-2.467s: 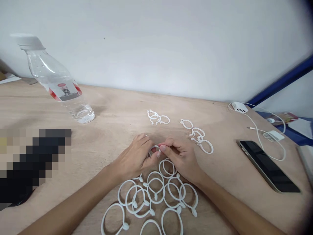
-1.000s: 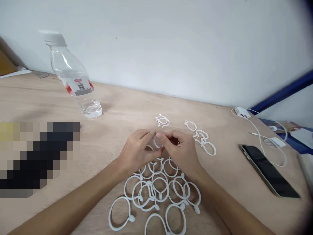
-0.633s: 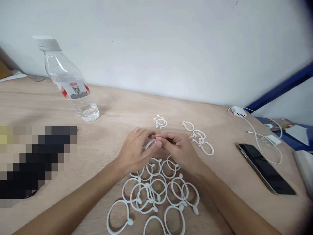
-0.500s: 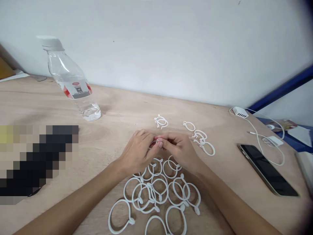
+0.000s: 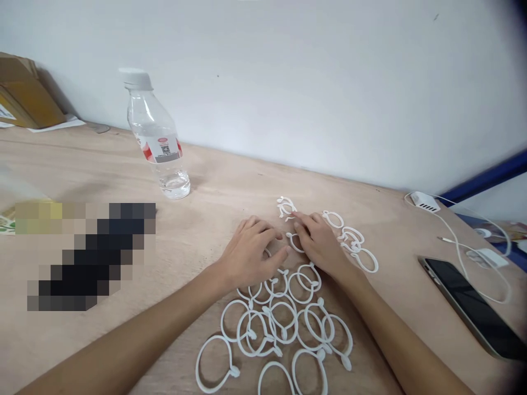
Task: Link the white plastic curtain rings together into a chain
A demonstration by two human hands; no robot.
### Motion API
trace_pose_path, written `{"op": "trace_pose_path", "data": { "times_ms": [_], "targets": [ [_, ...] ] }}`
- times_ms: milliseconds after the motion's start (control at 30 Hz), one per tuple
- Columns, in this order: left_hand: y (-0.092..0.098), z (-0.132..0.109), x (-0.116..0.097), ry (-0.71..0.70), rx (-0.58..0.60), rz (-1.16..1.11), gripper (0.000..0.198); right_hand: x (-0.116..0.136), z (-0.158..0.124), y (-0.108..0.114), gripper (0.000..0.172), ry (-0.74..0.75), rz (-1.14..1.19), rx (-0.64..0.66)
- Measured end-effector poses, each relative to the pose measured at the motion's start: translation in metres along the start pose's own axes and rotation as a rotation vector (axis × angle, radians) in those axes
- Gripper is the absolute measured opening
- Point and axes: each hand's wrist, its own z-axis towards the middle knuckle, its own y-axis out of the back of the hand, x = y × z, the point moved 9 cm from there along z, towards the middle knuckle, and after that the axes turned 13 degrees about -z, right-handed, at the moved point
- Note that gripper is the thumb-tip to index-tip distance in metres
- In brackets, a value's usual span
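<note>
My left hand (image 5: 257, 249) hovers low over the table with thumb and index finger apart. Under it, a short arc of a white plastic ring shows in the gap; the rest is hidden. My right hand (image 5: 321, 241) reaches toward a small cluster of white rings (image 5: 287, 208), its index fingertip at the cluster's edge and its fingers loosely apart. A single white ring (image 5: 295, 242) lies below the right fingers, partly covered. Nearer to me, several overlapping white rings with small flat tabs (image 5: 284, 321) lie spread between my forearms.
More white rings (image 5: 366, 260) lie right of my right hand. A water bottle (image 5: 164, 148) stands at the back left, a cardboard box (image 5: 31, 90) beyond it. On the right are a phone (image 5: 469, 302), a white charger block (image 5: 425, 202) and cables. A blurred dark patch covers the left.
My hands, earlier together around something small, have come apart. The right hand has moved forward to the small ring cluster; the left has loosened. The view has shifted left.
</note>
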Motion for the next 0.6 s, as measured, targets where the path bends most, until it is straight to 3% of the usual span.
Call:
{"op": "trace_pose_path", "data": {
  "times_ms": [133, 267, 433, 600],
  "targets": [
    [0.0, 0.001, 0.002, 0.003, -0.003, -0.009, 0.022, -0.004, 0.001, 0.002, 0.023, -0.008, 0.044, -0.044],
    [0.0, 0.001, 0.002, 0.01, -0.004, -0.012, 0.02, -0.009, 0.0, 0.004, 0.022, -0.043, 0.024, -0.075],
    [0.001, 0.001, 0.004, 0.023, -0.013, -0.027, 0.019, -0.014, -0.002, 0.034, 0.025, -0.08, -0.018, -0.283],
    [0.0, 0.002, 0.006, 0.029, -0.011, -0.031, 0.021, -0.033, -0.002, 0.045, 0.028, -0.298, 0.051, -0.238]
  ]
}}
